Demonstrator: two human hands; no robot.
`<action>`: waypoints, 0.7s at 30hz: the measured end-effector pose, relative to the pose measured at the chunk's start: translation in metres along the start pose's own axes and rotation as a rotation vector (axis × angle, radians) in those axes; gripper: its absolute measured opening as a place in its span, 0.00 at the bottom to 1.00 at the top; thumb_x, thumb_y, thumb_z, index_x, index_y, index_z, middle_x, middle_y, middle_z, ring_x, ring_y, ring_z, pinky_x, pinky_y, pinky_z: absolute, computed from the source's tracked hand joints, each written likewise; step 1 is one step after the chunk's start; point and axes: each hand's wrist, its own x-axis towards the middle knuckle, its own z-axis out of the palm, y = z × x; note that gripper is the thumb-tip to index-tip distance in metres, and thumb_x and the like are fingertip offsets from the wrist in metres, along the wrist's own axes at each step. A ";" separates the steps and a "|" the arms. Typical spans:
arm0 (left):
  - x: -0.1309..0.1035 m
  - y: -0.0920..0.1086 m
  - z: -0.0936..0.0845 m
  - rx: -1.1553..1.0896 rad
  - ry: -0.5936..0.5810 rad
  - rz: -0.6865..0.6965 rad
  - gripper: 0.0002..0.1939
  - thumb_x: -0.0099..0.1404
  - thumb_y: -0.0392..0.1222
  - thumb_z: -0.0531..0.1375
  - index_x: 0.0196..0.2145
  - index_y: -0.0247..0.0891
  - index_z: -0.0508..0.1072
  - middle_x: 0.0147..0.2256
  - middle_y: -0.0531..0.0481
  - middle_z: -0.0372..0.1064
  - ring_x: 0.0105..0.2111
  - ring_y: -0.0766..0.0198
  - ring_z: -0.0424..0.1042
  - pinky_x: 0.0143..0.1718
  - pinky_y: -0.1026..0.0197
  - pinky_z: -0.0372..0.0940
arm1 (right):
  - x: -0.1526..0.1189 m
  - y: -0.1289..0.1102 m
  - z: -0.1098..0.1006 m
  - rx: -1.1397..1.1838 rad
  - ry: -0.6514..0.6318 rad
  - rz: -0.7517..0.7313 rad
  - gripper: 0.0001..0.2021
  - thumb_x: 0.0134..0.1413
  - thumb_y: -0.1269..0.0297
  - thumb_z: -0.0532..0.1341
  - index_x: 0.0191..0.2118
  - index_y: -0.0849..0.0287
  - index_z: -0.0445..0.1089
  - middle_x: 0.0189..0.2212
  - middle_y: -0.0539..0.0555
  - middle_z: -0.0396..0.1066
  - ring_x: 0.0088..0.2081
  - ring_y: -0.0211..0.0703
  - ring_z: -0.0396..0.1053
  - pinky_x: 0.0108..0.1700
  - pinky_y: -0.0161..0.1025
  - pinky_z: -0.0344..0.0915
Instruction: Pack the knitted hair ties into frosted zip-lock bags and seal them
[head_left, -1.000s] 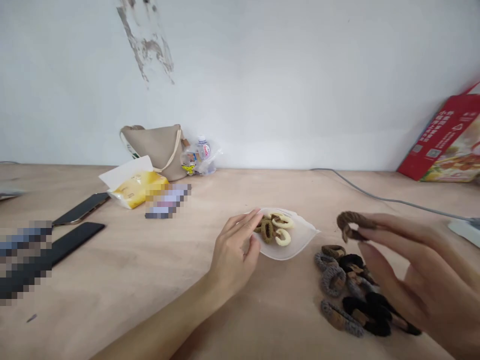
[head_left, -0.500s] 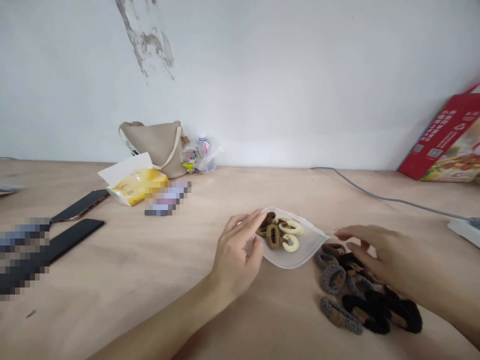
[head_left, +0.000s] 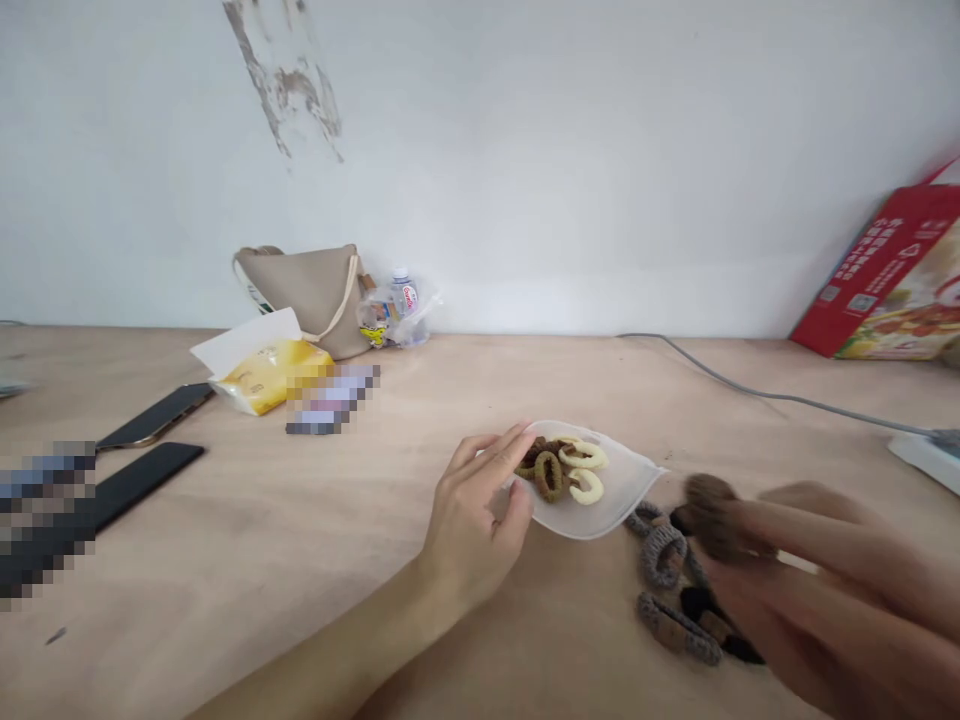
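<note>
White pouch (head_left: 626,482) | inside: cream rings (head_left: 597,486), brown rings (head_left: 550,478) | left hand (head_left: 471,515) touching

The right hand (head_left: 825,585), empty a moment ago, now pinches a brown loop (head_left: 711,518) taken from the pile's (head_left: 664,556) far end. Since the first picture, the bag (head_left: 619,490) has shifted right and gained a dark loop (head_left: 538,449).
</note>
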 end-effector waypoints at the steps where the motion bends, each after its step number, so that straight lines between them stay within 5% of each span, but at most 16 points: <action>1: 0.000 0.001 0.000 0.000 0.001 0.001 0.23 0.59 0.28 0.52 0.51 0.36 0.71 0.49 0.46 0.72 0.46 0.59 0.69 0.47 0.55 0.68 | 0.005 -0.005 0.004 -0.001 -0.046 -0.069 0.10 0.54 0.71 0.60 0.42 0.51 0.69 0.44 0.52 0.73 0.39 0.45 0.73 0.39 0.40 0.69; 3: 0.000 0.001 -0.001 0.003 0.002 -0.002 0.23 0.59 0.28 0.52 0.51 0.37 0.71 0.49 0.47 0.72 0.46 0.59 0.69 0.46 0.54 0.69 | 0.013 -0.008 0.011 0.006 -0.092 -0.118 0.11 0.57 0.74 0.55 0.43 0.55 0.68 0.44 0.54 0.73 0.38 0.43 0.73 0.39 0.39 0.69; 6: 0.000 0.001 -0.001 0.000 0.006 0.013 0.23 0.59 0.28 0.52 0.51 0.36 0.71 0.49 0.45 0.73 0.45 0.58 0.70 0.45 0.54 0.69 | 0.013 0.007 0.006 0.006 -0.071 0.008 0.07 0.60 0.68 0.54 0.42 0.53 0.67 0.38 0.52 0.74 0.33 0.39 0.73 0.32 0.33 0.69; 9: 0.000 0.001 0.000 -0.007 0.007 0.023 0.22 0.60 0.28 0.52 0.51 0.37 0.71 0.49 0.45 0.73 0.45 0.58 0.70 0.45 0.53 0.69 | -0.007 0.034 -0.013 -0.145 0.004 0.183 0.07 0.60 0.62 0.55 0.42 0.49 0.68 0.26 0.49 0.72 0.19 0.37 0.67 0.18 0.32 0.63; 11: -0.001 0.001 0.001 -0.010 0.009 0.020 0.23 0.60 0.28 0.52 0.51 0.38 0.70 0.49 0.45 0.72 0.46 0.58 0.70 0.45 0.53 0.69 | -0.026 0.050 -0.021 -0.210 -0.096 0.280 0.08 0.60 0.60 0.54 0.42 0.47 0.68 0.21 0.48 0.70 0.15 0.38 0.64 0.16 0.34 0.62; 15: -0.002 0.001 0.002 -0.010 0.001 0.056 0.23 0.60 0.28 0.52 0.53 0.37 0.69 0.49 0.44 0.72 0.46 0.58 0.70 0.45 0.53 0.69 | -0.066 0.066 -0.014 -0.130 -0.352 0.347 0.12 0.57 0.60 0.53 0.44 0.48 0.69 0.24 0.48 0.74 0.19 0.40 0.69 0.19 0.35 0.67; 21: -0.002 0.001 0.004 -0.012 -0.001 0.073 0.25 0.60 0.28 0.52 0.54 0.41 0.68 0.49 0.46 0.72 0.46 0.58 0.71 0.44 0.53 0.69 | -0.075 0.061 -0.003 -0.096 -0.331 0.357 0.11 0.55 0.63 0.54 0.42 0.49 0.70 0.28 0.47 0.75 0.20 0.38 0.69 0.21 0.34 0.67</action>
